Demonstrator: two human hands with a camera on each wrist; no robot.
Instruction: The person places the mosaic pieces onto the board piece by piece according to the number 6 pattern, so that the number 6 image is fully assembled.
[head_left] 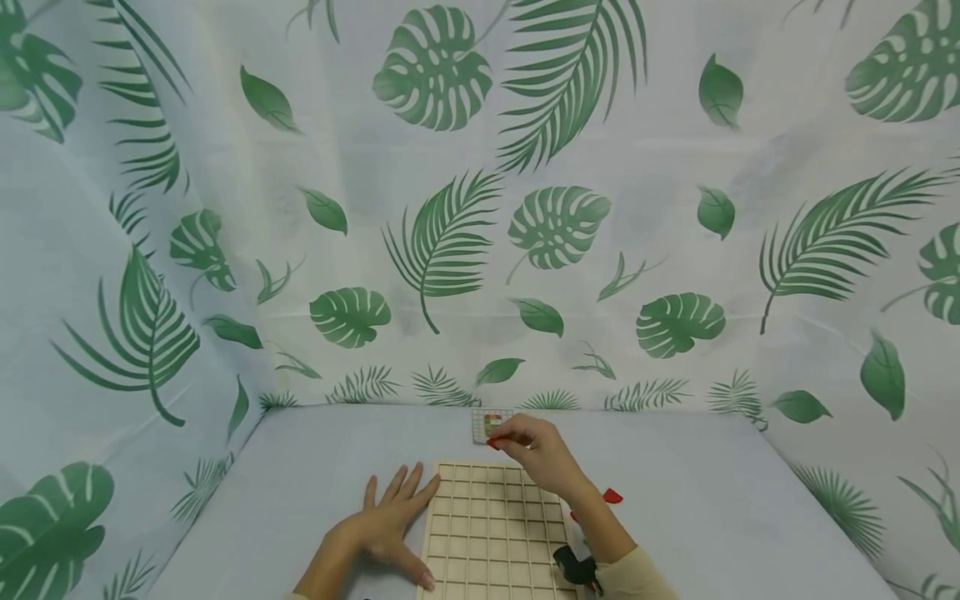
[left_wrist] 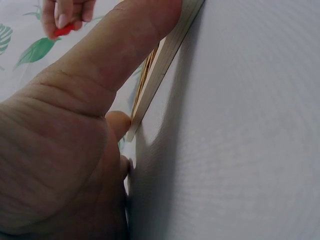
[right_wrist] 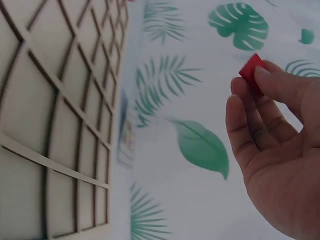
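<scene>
A wooden board divided into square cells (head_left: 495, 533) lies on the table in the head view. My left hand (head_left: 386, 525) rests at the board's left side, fingers spread, with the thumb and a fingertip at its edge. Above the board's far edge, my right hand (head_left: 542, 457) pinches a small red piece (right_wrist: 252, 75) between thumb and fingers. The piece shows a flat face and a thick side in the right wrist view. Just beyond this hand lies a small gridded card (head_left: 480, 429) with a coloured pattern, partly hidden by the fingers.
A red wedge-shaped piece (head_left: 612, 497) lies right of the board. More red and green bits show beside the right forearm, which partly covers them. A black device (head_left: 573, 567) sits by the right wrist, over the board's edge. Leaf-print cloth (head_left: 465, 350) surrounds the table.
</scene>
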